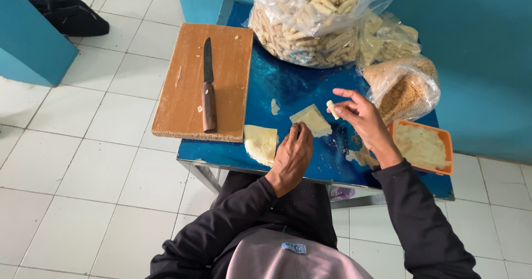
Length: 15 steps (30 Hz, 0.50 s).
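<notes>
We've got a big clear plastic bag [310,18] of pale rolled sticks at the back of the blue table [288,85] — open at the top. Just right of it sit a smaller clear bag of sticks [388,40] and a clear bag of brownish crumbs [404,87].

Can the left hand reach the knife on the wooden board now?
Probably yes: the left hand seems empty, and the knife lies uncovered on the board beside it.
</notes>
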Each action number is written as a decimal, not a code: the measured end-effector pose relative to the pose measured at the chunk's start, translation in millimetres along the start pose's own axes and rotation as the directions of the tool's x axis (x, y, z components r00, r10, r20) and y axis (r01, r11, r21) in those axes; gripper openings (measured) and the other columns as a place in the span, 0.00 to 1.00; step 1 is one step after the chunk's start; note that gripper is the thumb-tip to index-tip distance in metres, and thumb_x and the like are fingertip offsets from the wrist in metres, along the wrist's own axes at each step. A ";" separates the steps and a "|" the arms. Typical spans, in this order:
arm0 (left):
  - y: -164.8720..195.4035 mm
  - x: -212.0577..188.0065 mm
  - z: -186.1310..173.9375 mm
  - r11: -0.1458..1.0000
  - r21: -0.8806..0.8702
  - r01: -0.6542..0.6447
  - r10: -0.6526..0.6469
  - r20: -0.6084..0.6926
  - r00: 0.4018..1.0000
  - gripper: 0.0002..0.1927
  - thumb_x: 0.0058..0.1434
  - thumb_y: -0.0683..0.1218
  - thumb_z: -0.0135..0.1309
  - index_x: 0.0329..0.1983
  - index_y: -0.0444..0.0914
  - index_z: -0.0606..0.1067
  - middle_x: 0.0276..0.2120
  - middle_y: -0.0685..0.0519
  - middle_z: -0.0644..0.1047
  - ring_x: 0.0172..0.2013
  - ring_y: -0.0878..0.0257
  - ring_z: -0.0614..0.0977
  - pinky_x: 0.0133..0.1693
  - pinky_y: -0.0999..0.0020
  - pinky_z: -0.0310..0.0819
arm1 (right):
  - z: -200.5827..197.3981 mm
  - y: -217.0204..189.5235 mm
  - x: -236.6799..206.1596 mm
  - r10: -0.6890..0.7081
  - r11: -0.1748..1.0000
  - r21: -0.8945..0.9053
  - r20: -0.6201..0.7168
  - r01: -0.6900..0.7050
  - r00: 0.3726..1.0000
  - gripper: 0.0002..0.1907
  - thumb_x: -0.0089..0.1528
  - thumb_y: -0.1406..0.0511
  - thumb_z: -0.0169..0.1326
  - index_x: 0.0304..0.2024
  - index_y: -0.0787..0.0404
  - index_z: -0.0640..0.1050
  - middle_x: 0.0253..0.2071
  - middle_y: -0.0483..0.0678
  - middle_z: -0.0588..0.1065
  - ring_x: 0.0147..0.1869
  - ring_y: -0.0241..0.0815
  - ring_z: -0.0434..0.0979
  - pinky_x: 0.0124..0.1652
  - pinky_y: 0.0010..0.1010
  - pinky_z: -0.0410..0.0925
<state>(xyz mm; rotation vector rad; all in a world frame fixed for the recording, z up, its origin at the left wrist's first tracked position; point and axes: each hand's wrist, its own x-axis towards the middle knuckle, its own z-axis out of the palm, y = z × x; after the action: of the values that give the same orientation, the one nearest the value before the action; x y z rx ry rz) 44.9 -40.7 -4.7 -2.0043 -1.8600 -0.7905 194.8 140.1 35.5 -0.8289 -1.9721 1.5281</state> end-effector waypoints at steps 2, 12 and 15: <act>-0.4 2.1 1.1 0.997 -0.073 0.024 -0.025 -0.006 1.000 0.22 0.53 0.34 0.51 0.51 0.20 0.71 0.53 0.34 0.71 0.57 0.45 0.73 0.53 0.63 0.74 | -2.4 -10.0 -7.5 0.027 0.998 0.057 0.052 -0.030 0.998 0.21 0.68 0.67 0.54 0.64 0.63 0.72 0.44 0.48 0.80 0.48 0.31 0.75 0.49 0.25 0.68; -2.4 21.9 -16.8 0.722 -0.670 0.171 -0.312 -0.095 0.945 0.16 0.64 0.37 0.55 0.55 0.28 0.72 0.46 0.41 0.73 0.48 0.44 0.76 0.48 0.57 0.72 | 15.6 -9.0 -36.9 -0.021 0.977 0.213 0.016 0.017 1.000 0.12 0.69 0.69 0.53 0.55 0.63 0.78 0.46 0.47 0.80 0.48 0.30 0.74 0.49 0.23 0.67; -5.6 29.8 -21.1 0.462 -0.866 0.191 -0.352 0.019 0.936 0.20 0.64 0.35 0.53 0.60 0.31 0.73 0.45 0.45 0.75 0.44 0.52 0.80 0.45 0.64 0.77 | 19.7 -3.3 -43.2 -0.033 0.949 0.315 0.002 0.030 0.999 0.11 0.70 0.69 0.53 0.54 0.63 0.79 0.49 0.45 0.78 0.49 0.29 0.74 0.49 0.23 0.67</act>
<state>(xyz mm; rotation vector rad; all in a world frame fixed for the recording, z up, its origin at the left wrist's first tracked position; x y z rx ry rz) 35.7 -27.5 28.5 -1.9689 -1.8719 -2.3079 209.9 95.0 32.9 -0.6541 -1.6740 1.7678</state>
